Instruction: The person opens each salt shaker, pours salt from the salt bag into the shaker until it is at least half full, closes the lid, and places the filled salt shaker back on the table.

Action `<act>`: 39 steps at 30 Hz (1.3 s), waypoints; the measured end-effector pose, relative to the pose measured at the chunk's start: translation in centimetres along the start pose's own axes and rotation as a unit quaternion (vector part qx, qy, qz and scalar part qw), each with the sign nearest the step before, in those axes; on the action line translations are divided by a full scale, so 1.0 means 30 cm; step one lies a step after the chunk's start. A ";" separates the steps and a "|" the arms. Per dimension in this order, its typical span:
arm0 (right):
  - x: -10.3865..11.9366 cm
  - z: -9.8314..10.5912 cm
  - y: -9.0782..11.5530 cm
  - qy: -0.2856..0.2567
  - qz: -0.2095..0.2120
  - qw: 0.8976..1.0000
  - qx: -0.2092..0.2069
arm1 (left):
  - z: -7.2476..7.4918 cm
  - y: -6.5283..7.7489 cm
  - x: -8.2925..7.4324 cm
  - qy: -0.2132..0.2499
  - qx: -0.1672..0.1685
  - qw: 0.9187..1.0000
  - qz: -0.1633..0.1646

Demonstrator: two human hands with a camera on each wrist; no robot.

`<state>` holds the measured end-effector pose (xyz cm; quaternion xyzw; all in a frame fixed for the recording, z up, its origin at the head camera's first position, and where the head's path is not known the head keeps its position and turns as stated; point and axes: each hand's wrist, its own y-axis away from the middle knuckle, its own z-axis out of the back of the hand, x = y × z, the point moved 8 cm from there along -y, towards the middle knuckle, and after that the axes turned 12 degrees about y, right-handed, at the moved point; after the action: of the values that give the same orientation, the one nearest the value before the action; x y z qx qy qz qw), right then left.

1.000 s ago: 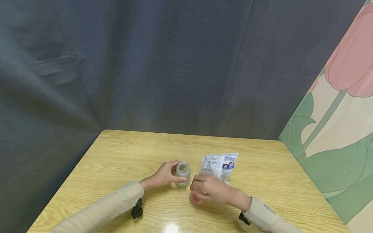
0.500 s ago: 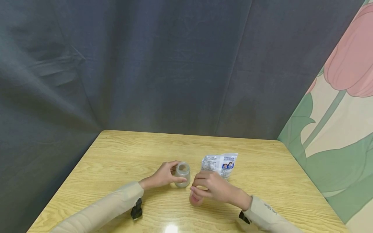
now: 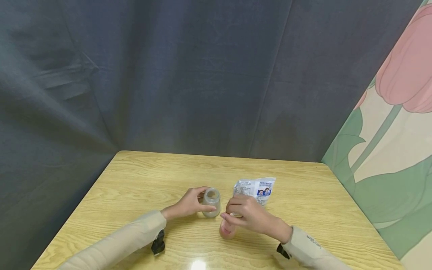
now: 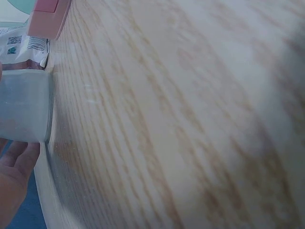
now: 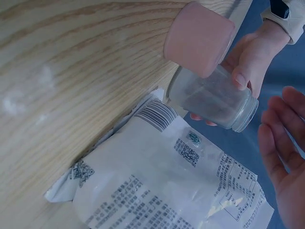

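Note:
My left hand (image 3: 192, 202) grips a small clear glass jar (image 3: 212, 209) that stands upright, its mouth uncovered. Thumb and fingers lie around its sides; the right wrist view shows the jar's threaded neck. Just above a short pink container (image 3: 227, 230), my right hand (image 3: 249, 213) hovers with relaxed, slightly bent fingers (image 5: 271, 152). Nothing shows between those fingers in the right wrist view. The pink container (image 5: 200, 40) stands on the table near the jar, on the near right side. Behind the right hand lies a white printed bag (image 3: 251, 186), partly covered by it.
A wood-grain table (image 3: 162, 168) carries everything. Dark curtains (image 3: 202, 75) hang along its far and left sides. A wall with a painted tulip (image 3: 405, 63) rises on the right.
My right hand has lifted off the pink container and moved slightly up and away, uncovering more of it. The left hand and the glass jar have stayed in place.

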<state>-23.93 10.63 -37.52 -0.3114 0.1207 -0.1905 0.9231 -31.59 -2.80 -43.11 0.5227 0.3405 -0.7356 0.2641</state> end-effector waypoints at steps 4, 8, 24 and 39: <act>-0.002 0.010 0.000 0.000 -0.001 1.000 -0.020 | 0.001 -0.002 0.000 0.003 -0.004 1.000 0.001; 0.003 0.026 -0.005 0.001 0.010 0.999 -0.052 | 0.002 -0.006 0.018 0.001 -0.003 1.000 0.000; -0.032 0.097 -0.006 0.002 -0.003 0.990 -0.139 | 0.021 -0.019 0.121 -0.014 -0.004 1.000 0.004; -0.065 0.156 -0.012 0.100 -0.030 0.973 -0.205 | 0.007 -0.008 0.044 -0.006 -0.010 1.000 -0.002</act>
<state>-24.17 13.67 -33.45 -0.4766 0.2399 -0.2197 0.8168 -32.30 -2.86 -44.27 0.5144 0.3475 -0.7359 0.2702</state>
